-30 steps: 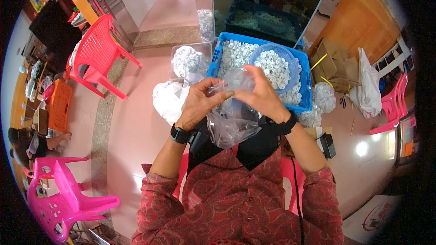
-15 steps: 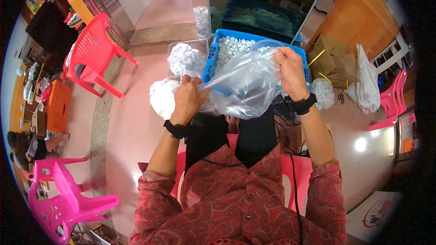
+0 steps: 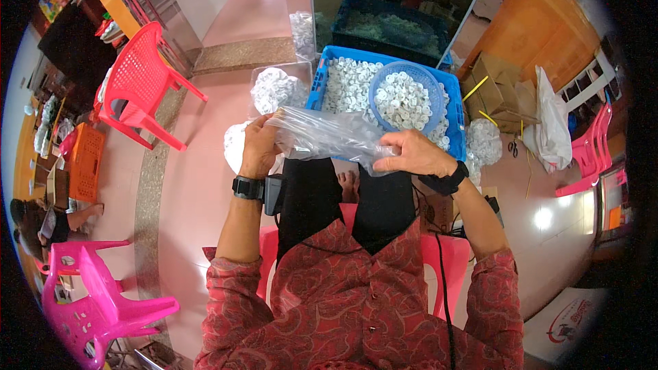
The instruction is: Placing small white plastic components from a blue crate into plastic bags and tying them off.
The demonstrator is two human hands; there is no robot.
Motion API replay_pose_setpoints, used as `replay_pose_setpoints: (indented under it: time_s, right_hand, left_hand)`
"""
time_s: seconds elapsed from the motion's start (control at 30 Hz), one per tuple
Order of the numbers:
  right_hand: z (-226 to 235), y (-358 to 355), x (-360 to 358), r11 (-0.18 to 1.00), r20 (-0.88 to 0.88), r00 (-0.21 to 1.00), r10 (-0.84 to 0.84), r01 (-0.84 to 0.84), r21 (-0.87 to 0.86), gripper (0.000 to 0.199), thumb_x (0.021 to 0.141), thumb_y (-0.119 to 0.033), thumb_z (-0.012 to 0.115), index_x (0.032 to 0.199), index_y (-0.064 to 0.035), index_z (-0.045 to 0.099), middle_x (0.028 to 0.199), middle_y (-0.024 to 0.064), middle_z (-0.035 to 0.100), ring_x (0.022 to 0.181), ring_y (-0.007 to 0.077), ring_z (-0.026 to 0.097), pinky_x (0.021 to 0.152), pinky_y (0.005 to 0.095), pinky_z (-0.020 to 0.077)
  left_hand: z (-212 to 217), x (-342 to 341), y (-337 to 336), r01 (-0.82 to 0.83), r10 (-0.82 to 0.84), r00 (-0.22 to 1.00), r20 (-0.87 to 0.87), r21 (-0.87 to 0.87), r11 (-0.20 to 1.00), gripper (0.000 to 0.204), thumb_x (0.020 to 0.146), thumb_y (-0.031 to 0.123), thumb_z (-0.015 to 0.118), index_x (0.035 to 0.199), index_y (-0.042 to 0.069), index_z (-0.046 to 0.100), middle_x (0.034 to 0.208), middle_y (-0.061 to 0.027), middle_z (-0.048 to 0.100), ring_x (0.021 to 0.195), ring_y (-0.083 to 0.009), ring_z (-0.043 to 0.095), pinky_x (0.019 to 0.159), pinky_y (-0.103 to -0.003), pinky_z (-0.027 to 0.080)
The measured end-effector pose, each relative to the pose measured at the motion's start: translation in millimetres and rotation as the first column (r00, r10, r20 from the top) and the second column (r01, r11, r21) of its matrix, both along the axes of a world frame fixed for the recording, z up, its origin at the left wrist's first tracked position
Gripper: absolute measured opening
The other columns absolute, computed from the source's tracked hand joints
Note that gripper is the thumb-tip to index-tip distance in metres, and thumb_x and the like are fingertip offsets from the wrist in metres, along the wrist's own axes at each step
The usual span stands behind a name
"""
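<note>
Head view: bag (image 3: pixel 329 133) drawn out between two hands

Left hand (image 3: pixel 259 147), just left of the frame's centre, is closed on the left end of the bag. Right hand (image 3: pixel 415 153), right of centre, grips the other end, its thumb lying along the plastic. The bag, clear and creased, spans the middle of the frame, in front of the crate's (image 3: pixel 455 99) near side.

That blue crate fills the upper centre and holds loose white discs (image 3: pixel 346 82). A basket (image 3: pixel 374 99) sits in its right part, heaped with more of them. Left of the crate are two white bundles (image 3: pixel 277 89), the lower one partly behind the left hand. A carton (image 3: pixel 504 92) stands at the upper right. A red chair (image 3: pixel 140 89) occupies the upper left, a pink chair (image 3: pixel 103 294) the lower left.
</note>
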State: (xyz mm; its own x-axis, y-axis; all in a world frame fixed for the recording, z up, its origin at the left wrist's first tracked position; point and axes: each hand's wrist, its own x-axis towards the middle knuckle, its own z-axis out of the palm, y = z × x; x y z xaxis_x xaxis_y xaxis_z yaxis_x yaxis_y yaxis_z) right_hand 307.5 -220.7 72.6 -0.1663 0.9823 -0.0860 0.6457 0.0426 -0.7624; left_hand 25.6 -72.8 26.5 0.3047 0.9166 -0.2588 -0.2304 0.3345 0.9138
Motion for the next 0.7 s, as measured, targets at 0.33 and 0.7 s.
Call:
replay_pose_setpoints:
  time_s: [0.33,0.7]
  right_hand:
    - [-13,16,22,0.934,-0.044,0.934,-0.355,0.352,-0.055,0.025,0.089,-0.019,0.053,0.092,0.0025,0.065,0.065,0.0144,0.061,0.056,0.0231,0.06,0.058,0.0374,0.0482]
    - [-30,-4,18,0.797,-0.058,0.872,-0.486,0.47,0.38,0.016,0.081,-0.006,0.057,0.091,0.0032,0.064,0.071,0.0104,0.066,0.059,0.0248,0.063,0.058,0.0357,0.0494]
  left_hand:
    - [15,7,-8,0.333,-0.297,0.927,0.23,-0.135,0.933,0.029,0.087,0.005,0.061,0.114,-0.003,0.059,0.096,-0.0074,0.064,0.084,-0.0163,0.063,0.071,-0.03,0.055]
    - [2,2,-7,0.565,0.061,0.768,-0.638,0.718,0.406,0.033,0.072,-0.003,0.072,0.102,0.012,0.073,0.101,-0.0043,0.056,0.086,-0.0191,0.054,0.072,-0.029,0.046]
